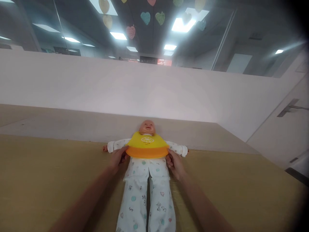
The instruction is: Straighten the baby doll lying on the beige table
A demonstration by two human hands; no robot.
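A baby doll point(147, 127) lies on its back, head away from me, arms stretched to both sides. It wears white printed pyjamas point(137, 196). Over its chest is a yellow bib point(138, 140) with an orange lower pocket and a white citrus-slice print. My left hand point(118, 157) pinches the bib's left lower corner between thumb and fingers. At the opposite corner, my right hand point(174, 162) grips the bib's right edge in the same way. The bib is spread flat between them. The neck fastening is hidden under the doll's chin.
The doll rests on a tan tabletop point(60, 180), with a paler surface point(193, 133) behind it. Beyond stands a white wall point(108, 87) topped by glass with paper hearts point(145, 18) on it. A door handle point(289, 107) shows at the right.
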